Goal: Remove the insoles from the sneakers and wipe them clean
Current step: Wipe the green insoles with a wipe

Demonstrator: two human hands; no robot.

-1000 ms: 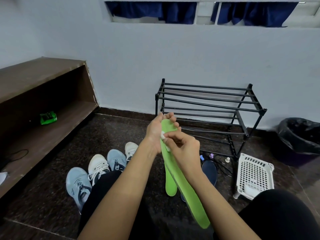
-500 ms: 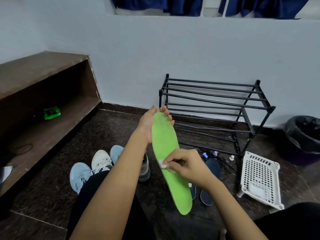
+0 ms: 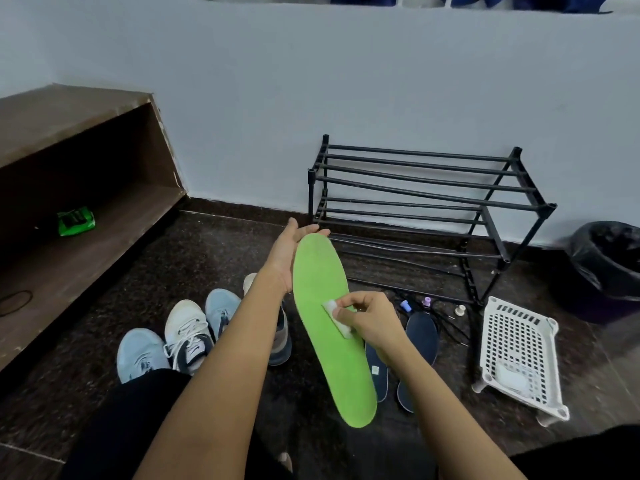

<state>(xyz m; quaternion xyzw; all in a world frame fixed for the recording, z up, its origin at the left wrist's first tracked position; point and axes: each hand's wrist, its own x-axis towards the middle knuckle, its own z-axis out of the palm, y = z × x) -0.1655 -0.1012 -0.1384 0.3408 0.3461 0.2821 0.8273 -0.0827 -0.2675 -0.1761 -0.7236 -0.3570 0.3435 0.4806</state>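
Head view: green insole [image 3: 329,362] held above the floor [image 3: 214,258], toe end up, between sneakers [image 3: 187,330] and shoe rack [image 3: 415,174].
Room: bare floor under the heel; dark insoles [image 3: 420,332] just to its right.
Left hand [image 3: 289,252]: flat, fingers straight, backing the toe.
Right hand [image 3: 372,318]: pinches wipe [image 3: 334,315] at mid-insole.
Change: wipe lower than a second ago.
Surface: bright, toe faintly scuffed.

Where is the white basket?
In the head view, the white basket stands low on the right, beside a leg of the black rack and near the black bin.

Dim, bluish even light; soft shadows; wide-angle edge bending; slight blur.
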